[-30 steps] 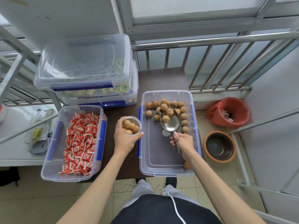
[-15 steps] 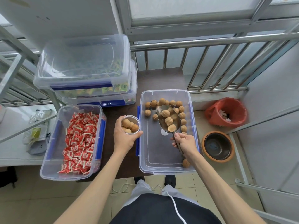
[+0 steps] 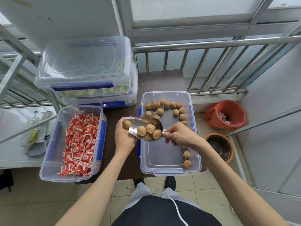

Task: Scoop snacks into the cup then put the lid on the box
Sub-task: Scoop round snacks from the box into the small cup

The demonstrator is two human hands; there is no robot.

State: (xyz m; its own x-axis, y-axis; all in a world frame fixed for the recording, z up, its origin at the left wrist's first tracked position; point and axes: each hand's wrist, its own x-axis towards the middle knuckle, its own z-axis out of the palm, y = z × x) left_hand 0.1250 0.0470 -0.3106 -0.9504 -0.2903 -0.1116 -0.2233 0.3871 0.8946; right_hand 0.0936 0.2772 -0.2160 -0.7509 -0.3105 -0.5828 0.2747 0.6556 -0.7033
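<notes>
My left hand (image 3: 124,141) grips a small clear cup (image 3: 126,126) with walnuts inside, held over the dark table beside the walnut box. A metal scoop (image 3: 146,132) carrying three walnuts is tilted with its mouth over the cup rim; my right hand (image 3: 180,136) holds its handle. Below them lies the open clear box (image 3: 193,160) with several loose walnuts (image 3: 164,106) at its far end and two near the front right corner. A clear lid (image 3: 84,62) rests on top of the stacked boxes at the back left.
An open box of red wrapped candies (image 3: 79,142) stands at the left. Two stacked closed boxes (image 3: 97,95) sit behind it. A red-bagged bin (image 3: 226,115) and a metal bowl (image 3: 219,146) are on the floor at right. A railing (image 3: 211,44) runs behind the table.
My right hand lifted the scoop with walnuts out of the box and swung it left to the cup's rim. The cup stayed in my left hand.
</notes>
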